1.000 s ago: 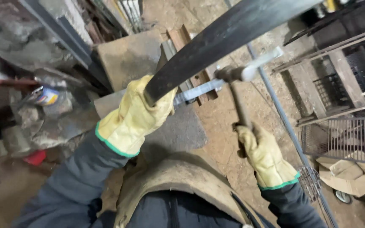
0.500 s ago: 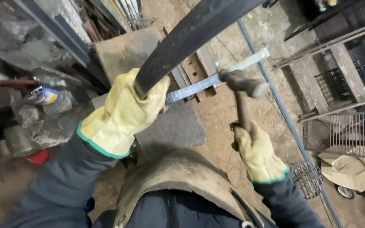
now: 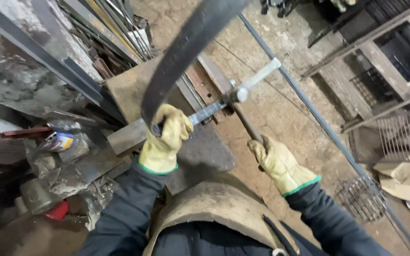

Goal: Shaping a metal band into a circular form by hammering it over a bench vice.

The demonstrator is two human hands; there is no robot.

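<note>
Left hand (image 3: 163,142), in a yellow glove, closed around the lower end of a curved dark metal bar (image 3: 186,52) that arcs up and away. Right hand (image 3: 277,161), gloved, gripping a hammer (image 3: 243,111) by its handle, head touching a flat steel strip (image 3: 257,78) on the anvil block (image 3: 205,151). Concrete floor (image 3: 281,109) beyond.

- The left hand (image 3: 164,140) wears a thick leather work glove of pale yellow colour, with visible seams on the fingers and some dirt marks.
- The right hand (image 3: 278,163) wears the same kind of yellow glove, a little creased at the knuckles.
- Each glove ends in a narrow green band at the cuff.
- Both arms are covered with dark, blue-black sleeves of a soft, thick cloth.
- Over the chest lies a worn brown leather apron with a rounded upper edge and a dark strap.
</note>
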